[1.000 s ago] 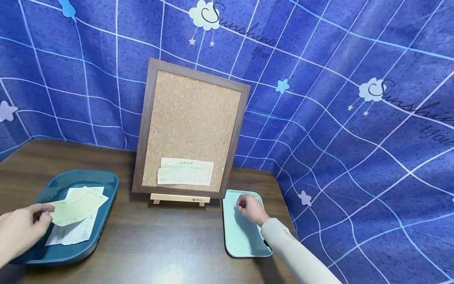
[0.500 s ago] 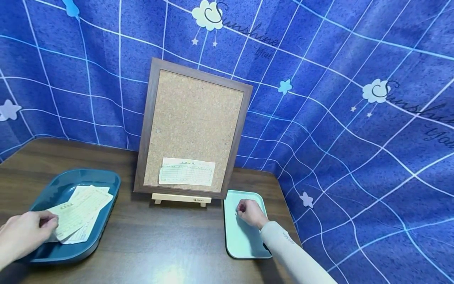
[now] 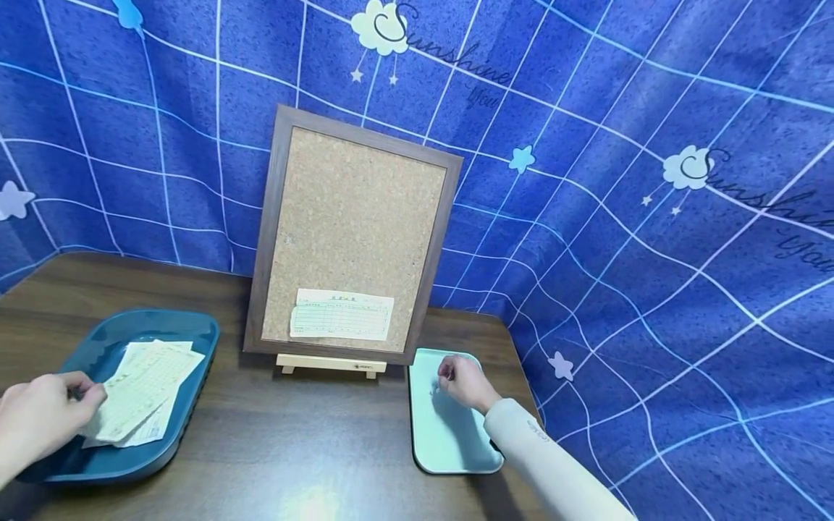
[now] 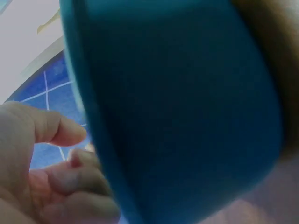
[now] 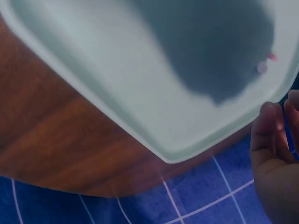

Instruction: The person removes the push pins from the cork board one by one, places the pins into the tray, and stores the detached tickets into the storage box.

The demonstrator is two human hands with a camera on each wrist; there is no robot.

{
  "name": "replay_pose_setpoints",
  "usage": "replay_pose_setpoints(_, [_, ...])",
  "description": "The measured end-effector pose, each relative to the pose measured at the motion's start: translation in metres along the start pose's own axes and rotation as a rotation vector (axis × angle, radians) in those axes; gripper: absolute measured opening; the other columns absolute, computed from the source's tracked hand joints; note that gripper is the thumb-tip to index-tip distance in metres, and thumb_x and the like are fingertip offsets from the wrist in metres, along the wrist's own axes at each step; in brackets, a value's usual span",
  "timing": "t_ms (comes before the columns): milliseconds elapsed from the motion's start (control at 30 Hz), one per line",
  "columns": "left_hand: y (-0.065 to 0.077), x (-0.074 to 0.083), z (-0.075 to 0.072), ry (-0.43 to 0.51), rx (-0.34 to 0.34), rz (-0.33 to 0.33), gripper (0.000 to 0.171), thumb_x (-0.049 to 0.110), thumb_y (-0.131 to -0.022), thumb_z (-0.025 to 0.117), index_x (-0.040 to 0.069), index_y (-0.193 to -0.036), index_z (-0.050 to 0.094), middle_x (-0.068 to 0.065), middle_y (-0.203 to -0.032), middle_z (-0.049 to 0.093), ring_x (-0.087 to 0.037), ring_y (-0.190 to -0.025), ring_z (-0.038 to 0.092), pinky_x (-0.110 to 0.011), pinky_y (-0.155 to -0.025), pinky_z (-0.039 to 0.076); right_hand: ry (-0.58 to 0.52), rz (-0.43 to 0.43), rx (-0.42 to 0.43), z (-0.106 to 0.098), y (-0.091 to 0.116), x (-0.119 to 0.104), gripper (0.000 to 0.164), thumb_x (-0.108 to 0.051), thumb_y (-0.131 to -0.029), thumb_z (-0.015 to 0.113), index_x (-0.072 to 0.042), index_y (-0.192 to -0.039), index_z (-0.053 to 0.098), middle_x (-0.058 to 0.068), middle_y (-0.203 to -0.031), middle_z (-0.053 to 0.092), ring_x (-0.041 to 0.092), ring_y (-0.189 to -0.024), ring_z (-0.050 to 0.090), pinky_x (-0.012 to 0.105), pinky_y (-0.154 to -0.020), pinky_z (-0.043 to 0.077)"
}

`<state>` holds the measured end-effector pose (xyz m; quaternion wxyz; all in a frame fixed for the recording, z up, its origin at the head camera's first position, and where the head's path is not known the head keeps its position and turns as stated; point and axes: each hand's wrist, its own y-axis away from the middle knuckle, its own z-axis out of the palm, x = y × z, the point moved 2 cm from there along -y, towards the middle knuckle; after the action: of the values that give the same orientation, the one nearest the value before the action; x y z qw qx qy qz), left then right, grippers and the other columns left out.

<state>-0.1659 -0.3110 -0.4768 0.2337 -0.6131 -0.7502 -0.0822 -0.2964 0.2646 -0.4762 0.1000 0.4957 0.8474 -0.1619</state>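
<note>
At left, my left hand [image 3: 45, 420] reaches over the rim of a dark blue tray [image 3: 210, 336]. Its thumb and forefinger pinch the left edge of a pale green printed paper slip [image 3: 146, 387], which lies over more white slips [image 3: 159, 427]. The left wrist view hides the pinched edge behind the tray wall [image 4: 187, 107]. My right hand [image 3: 465, 382] hovers over a light green tray [image 3: 449, 452], fingers loosely bent and nothing visible between them. Beside its fingertips, small pins [image 5: 261, 67], one clear and one pinkish, lie in the tray.
A framed cork board [image 3: 361, 217] leans on a small wooden stand [image 3: 332, 364] at the back of the brown table [image 3: 293, 434]. Another printed slip [image 3: 342, 316] is on its lower part. Behind hangs a blue patterned curtain [image 3: 586, 217].
The pale green slip, raised a second ago, has come down onto the others, its lower end nearer me. My right hand has barely moved; small pins now show beside its fingertips.
</note>
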Motion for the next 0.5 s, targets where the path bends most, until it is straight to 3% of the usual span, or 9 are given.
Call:
replay_pose_setpoints(200, [-0.007, 0.015, -0.017, 0.05, 0.088, 0.042, 0.021, 0.019, -0.084, 0.054, -0.001, -0.081, 0.056, 0.001, -0.057, 0.046, -0.019, -0.051, 0.042, -0.036, -0.053, 0.028, -0.016, -0.065, 0.137, -0.016, -0.009, -0.019, 0.007, -0.003, -0.078, 0.067, -0.009, -0.081, 0.064, 0.002, -0.076, 0.059, 0.02, -0.07, 0.06, 0.028, -0.063, 0.047])
replay_pose_setpoints(367, [-0.016, 0.044, -0.026, 0.071, 0.07, 0.054, 0.02, 0.021, -0.086, 0.052, 0.002, -0.085, 0.058, -0.002, -0.065, 0.05, -0.023, -0.057, 0.046, -0.036, -0.054, 0.028, 0.01, -0.085, 0.216, -0.024, -0.016, -0.033, 0.006, -0.008, -0.082, 0.067, -0.011, -0.085, 0.063, 0.003, -0.081, 0.059, 0.023, -0.076, 0.06, 0.032, -0.067, 0.047])
replay_pose_setpoints(500, [-0.022, 0.062, -0.026, 0.113, 0.065, 0.116, 0.018, 0.021, -0.088, 0.053, 0.003, -0.087, 0.059, -0.004, -0.068, 0.052, -0.022, -0.058, 0.046, -0.033, -0.052, 0.029, 0.021, -0.094, 0.268, -0.029, -0.02, -0.042, 0.006, -0.009, -0.082, 0.067, -0.012, -0.086, 0.063, 0.002, -0.084, 0.059, 0.019, -0.077, 0.062, 0.03, -0.069, 0.049])
